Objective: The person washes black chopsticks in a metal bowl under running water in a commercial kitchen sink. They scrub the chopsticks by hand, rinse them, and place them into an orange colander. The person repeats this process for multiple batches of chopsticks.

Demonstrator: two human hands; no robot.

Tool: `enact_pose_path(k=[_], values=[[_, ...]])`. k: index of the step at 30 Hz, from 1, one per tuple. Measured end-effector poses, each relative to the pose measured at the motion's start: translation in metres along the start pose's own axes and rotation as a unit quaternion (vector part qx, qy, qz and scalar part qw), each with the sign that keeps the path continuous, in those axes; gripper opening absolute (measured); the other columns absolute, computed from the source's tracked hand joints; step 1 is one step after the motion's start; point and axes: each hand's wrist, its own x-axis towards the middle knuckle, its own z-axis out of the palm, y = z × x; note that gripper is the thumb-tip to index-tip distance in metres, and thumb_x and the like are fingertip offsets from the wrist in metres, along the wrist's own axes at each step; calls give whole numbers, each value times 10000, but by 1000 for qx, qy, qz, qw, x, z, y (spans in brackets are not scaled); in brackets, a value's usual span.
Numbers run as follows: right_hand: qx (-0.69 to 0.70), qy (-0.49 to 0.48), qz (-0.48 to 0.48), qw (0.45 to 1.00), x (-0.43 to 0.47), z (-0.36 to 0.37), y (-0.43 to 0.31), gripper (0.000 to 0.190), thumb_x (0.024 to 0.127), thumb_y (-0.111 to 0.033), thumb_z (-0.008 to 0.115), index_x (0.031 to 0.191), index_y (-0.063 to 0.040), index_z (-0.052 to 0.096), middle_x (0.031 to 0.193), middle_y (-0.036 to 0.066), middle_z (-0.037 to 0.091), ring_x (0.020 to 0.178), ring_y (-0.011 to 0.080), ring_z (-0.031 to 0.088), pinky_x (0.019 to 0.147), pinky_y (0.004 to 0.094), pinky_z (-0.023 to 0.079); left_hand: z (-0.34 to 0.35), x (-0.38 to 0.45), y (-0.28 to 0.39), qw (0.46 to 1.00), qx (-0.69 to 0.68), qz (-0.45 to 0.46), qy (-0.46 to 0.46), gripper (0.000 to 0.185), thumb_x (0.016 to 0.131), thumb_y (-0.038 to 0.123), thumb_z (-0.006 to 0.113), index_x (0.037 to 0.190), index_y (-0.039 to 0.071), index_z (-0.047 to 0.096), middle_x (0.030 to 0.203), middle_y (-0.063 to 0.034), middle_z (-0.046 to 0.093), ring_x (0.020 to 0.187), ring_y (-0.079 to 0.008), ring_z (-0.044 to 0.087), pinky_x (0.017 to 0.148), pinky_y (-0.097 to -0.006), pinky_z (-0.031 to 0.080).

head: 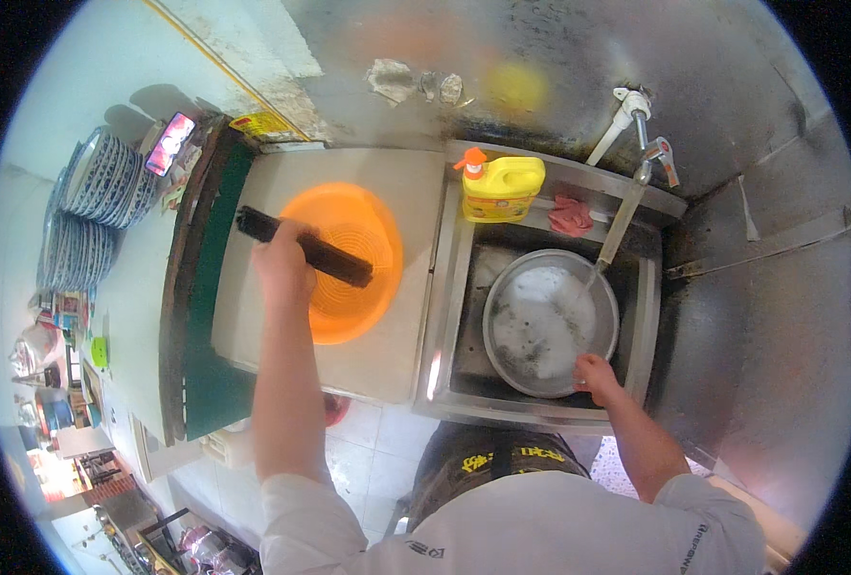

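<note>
My left hand [283, 260] is closed around a bundle of dark sticks [335, 260], which look like chopsticks. It holds them at a slant over an orange plastic basket [378, 237] with a slotted bottom. Over on the right, my right hand [596, 377] grips the near right rim of a round metal basin [488, 323] in the sink. White suds [540, 309] and water fill much of that basin, with dark specks among the foam. Water runs into it from a pale tube [623, 226] fitted to the tap [644, 172].
A yellow detergent jug [503, 190] with an orange pump and a red cloth [570, 215] lie on the back ledge of the steel sink [443, 287]. Stacked patterned plates [102, 180] and a lit phone [170, 144] rest on the left shelf [134, 309]. A steel wall [756, 316] borders the right.
</note>
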Motion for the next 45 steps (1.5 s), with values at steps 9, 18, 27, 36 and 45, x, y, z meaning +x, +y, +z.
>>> enact_pose_path(k=[9, 18, 27, 36, 45], values=[[71, -11, 4, 997, 22, 10, 39, 329, 913, -243, 621, 1178, -58, 565, 993, 66, 618, 846, 198, 622, 677, 371, 550, -35, 102, -82, 984, 113, -137, -18, 152, 757, 49, 627, 869, -51, 602, 778, -135, 618, 664, -256, 608, 576, -388, 476], [44, -37, 10, 998, 50, 15, 41, 265, 960, -243, 587, 1134, -43, 582, 890, 88, 615, 716, 208, 600, 594, 382, 523, -52, 115, -92, 961, 238, -136, -20, 295, 825, 136, 733, 1060, -18, 645, 940, -91, 671, 787, -224, 670, 613, -400, 536], [-312, 89, -174, 930, 130, -18, 20, 603, 895, -251, 649, 1409, -33, 421, 1273, 228, 579, 1141, 392, 573, 981, 436, 457, -71, 105, -108, 981, 155, -116, -17, 385, 852, 134, 715, 1192, -17, 614, 1061, -108, 670, 945, -234, 654, 786, -363, 529], [-351, 155, -182, 906, 213, -12, -5, 813, 869, -359, 660, 1488, 11, 284, 1481, 248, 380, 1349, 407, 402, 1128, 448, 325, -45, -41, -75, 942, 305, 137, -9, 493, 876, 67, 635, 1328, -50, 478, 1279, -154, 555, 1174, -237, 551, 1043, -355, 410], [-531, 10, -147, 834, 160, 121, 1, 1068, 783, -504, 711, 1529, 13, 149, 1574, 252, 183, 1448, 422, 200, 1185, 511, 193, -44, -192, -119, 920, 338, 44, -196, 494, 801, 55, 701, 1265, -18, 546, 1138, -138, 667, 1097, -229, 623, 983, -356, 459]])
